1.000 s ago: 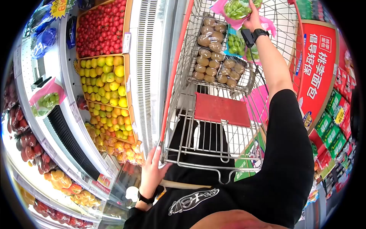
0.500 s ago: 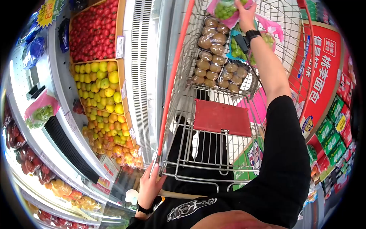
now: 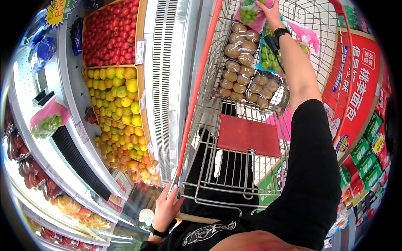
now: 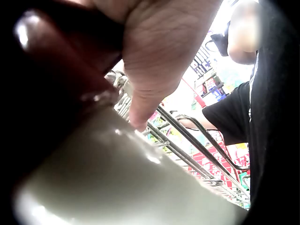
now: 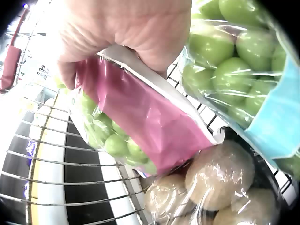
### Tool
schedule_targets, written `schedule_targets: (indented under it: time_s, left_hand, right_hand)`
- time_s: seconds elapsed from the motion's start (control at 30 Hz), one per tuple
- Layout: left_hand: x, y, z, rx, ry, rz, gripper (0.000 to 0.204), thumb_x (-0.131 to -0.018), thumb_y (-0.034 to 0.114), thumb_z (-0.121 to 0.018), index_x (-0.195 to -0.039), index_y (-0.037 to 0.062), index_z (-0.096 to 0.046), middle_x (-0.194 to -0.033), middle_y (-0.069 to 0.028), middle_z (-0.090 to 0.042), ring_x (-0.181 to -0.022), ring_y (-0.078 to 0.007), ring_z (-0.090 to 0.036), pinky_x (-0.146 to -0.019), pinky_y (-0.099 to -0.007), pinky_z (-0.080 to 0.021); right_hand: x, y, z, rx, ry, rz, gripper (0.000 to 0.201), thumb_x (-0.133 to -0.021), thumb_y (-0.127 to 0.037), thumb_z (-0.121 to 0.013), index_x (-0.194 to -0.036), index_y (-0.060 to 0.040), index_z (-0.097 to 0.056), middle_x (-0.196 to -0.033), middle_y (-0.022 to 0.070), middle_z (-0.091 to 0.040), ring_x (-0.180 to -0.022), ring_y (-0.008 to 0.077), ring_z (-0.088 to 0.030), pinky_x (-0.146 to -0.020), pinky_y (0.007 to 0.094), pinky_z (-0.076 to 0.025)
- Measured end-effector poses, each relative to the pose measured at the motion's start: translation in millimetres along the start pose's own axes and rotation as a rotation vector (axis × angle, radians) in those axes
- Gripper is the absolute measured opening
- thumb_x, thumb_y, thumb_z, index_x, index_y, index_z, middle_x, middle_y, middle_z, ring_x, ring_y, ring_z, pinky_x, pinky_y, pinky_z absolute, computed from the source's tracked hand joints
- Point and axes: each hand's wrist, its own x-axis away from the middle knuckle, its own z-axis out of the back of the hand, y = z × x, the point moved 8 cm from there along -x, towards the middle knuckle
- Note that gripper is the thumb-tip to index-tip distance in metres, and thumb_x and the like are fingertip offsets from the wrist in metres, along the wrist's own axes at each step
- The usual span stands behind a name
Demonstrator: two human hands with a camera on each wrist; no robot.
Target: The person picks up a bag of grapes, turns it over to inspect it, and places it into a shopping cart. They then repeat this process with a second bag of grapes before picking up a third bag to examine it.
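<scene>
My right hand [image 3: 270, 14] grips the top edge of a clear bag of green grapes [image 5: 117, 145] with a pink panel, thumb and fingers on either side. The bag is in the far left part of the shopping cart [image 3: 199, 62], right beside the packs of brown kiwifruit [image 3: 240, 48]. A blue-edged bag of green fruit [image 3: 268, 56] lies to its right. At the near left corner of the cart, my left hand [image 3: 165, 209] rests with fingers extended along the rim and thumb apart. In the left wrist view the thumb hangs straight beside the metal rails.
A red child-seat flap [image 3: 249, 134] crosses the near end of the cart. To the left, shelves hold red tomatoes [image 3: 111, 35] and yellow-green citrus [image 3: 117, 92]. A red display board [image 3: 356, 92] and green boxes [image 3: 370, 148] stand to the right.
The bag of green grapes has moved left and down in my right hand, from over the kiwifruit to beside them. My left hand stays at the cart's corner.
</scene>
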Motion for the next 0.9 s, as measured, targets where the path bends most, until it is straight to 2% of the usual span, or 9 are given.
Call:
schedule_targets:
  time_s: [0.17,0.2,0.33,0.37,0.5,0.67,0.77,0.8,0.9]
  left_hand:
    - [-0.6,-0.7,-1.4,0.012,-0.026,0.009,0.073,-0.073,0.006,-0.082,-0.136,0.0071,-0.045,-0.129,-0.0258,-0.056,-0.108,-0.0436,-0.062,-0.085,-0.0452,-0.055]
    - [1.2,-1.9,-1.9,0.017,-0.028,0.007,0.073,-0.073,0.007,-0.082,-0.135,0.0065,-0.045,-0.129,-0.0260,-0.056,-0.108,-0.0437,-0.062,-0.085,-0.0454,-0.055]
    - [-2.1,8.5,6.5,0.012,0.020,-0.040,0.074,-0.075,0.011,-0.083,-0.136,0.0026,-0.043,-0.130,-0.0268,-0.056,-0.109,-0.0445,-0.061,-0.088,-0.0452,-0.055]
    - [-2.6,8.0,5.4,0.041,-0.014,-0.007,0.075,-0.076,0.014,-0.083,-0.137,0.0014,-0.042,-0.131,-0.0268,-0.055,-0.110,-0.0442,-0.061,-0.089,-0.0446,-0.054]
    - [2.3,11.3,17.0,0.094,-0.051,0.023,0.085,-0.081,0.028,-0.080,-0.145,-0.0040,-0.035,-0.130,-0.0282,-0.054,-0.115,-0.0436,-0.058,-0.094,-0.0421,-0.050]
    - [24.5,17.2,39.8,0.260,-0.093,0.055,0.077,-0.086,0.025,-0.072,-0.150,0.0066,-0.033,-0.148,-0.0196,-0.040,-0.126,-0.0406,-0.051,-0.102,-0.0426,-0.047]
    - [43.4,10.6,44.6,0.305,-0.121,0.101,0.073,-0.087,0.025,-0.071,-0.149,0.0090,-0.036,-0.147,-0.0179,-0.043,-0.122,-0.0396,-0.054,-0.097,-0.0422,-0.050]
    - [51.2,7.6,44.0,0.322,-0.033,0.035,0.075,-0.085,0.023,-0.075,-0.148,0.0084,-0.037,-0.142,-0.0170,-0.047,-0.077,-0.0240,-0.068,-0.071,-0.0304,-0.058]
    - [73.9,6.4,35.5,0.257,0.024,-0.031,0.072,-0.086,0.021,-0.074,-0.148,0.0090,-0.039,-0.145,-0.0181,-0.044,-0.087,-0.0265,-0.068,-0.079,-0.0349,-0.057]
  right_hand:
    - [-12.9,21.9,4.3,-0.027,-0.095,-0.088,0.090,-0.084,-0.011,-0.075,-0.153,-0.0102,-0.017,-0.119,0.0109,-0.062,-0.089,0.0188,-0.064,-0.064,0.0304,-0.055]
    - [2.1,4.2,2.4,0.052,-0.164,-0.256,0.090,-0.084,-0.012,-0.076,-0.154,-0.0090,-0.020,-0.123,0.0116,-0.061,-0.096,0.0188,-0.063,-0.071,0.0305,-0.056]
    - [-21.0,26.1,21.6,0.240,-0.104,0.079,0.087,-0.083,-0.022,-0.079,-0.151,-0.0017,-0.029,-0.132,0.0160,-0.057,-0.118,0.0200,-0.056,-0.099,0.0344,-0.047]
    - [-18.7,32.5,31.9,0.516,-0.048,-0.051,0.061,-0.089,-0.043,-0.070,-0.131,-0.0022,-0.053,-0.122,0.0126,-0.065,-0.112,0.0234,-0.061,-0.099,0.0388,-0.047]
    - [-14.9,46.2,52.6,0.601,-0.121,0.066,0.078,-0.087,-0.040,-0.074,-0.144,-0.0026,-0.036,-0.134,0.0152,-0.054,-0.115,0.0231,-0.058,-0.095,0.0333,-0.048]
    - [51.5,23.1,64.1,0.236,-0.043,-0.268,0.078,-0.092,-0.030,-0.070,-0.152,-0.0031,-0.028,-0.148,0.0225,-0.038,-0.128,0.0265,-0.047,-0.098,0.0343,-0.046]
    - [107.4,-0.4,66.1,0.186,-0.119,-0.341,0.064,-0.097,-0.026,-0.063,-0.149,-0.0040,-0.034,-0.144,0.0166,-0.045,-0.127,0.0244,-0.049,-0.103,0.0376,-0.044]
    - [126.2,5.3,74.9,0.192,-0.124,-0.359,0.060,-0.097,-0.025,-0.062,-0.148,-0.0046,-0.036,-0.141,0.0159,-0.047,-0.125,0.0243,-0.050,-0.102,0.0382,-0.045]
    - [165.1,42.4,117.2,0.118,-0.093,-0.484,0.053,-0.098,-0.023,-0.059,-0.145,-0.0064,-0.041,-0.133,0.0135,-0.055,-0.117,0.0242,-0.057,-0.096,0.0396,-0.049]
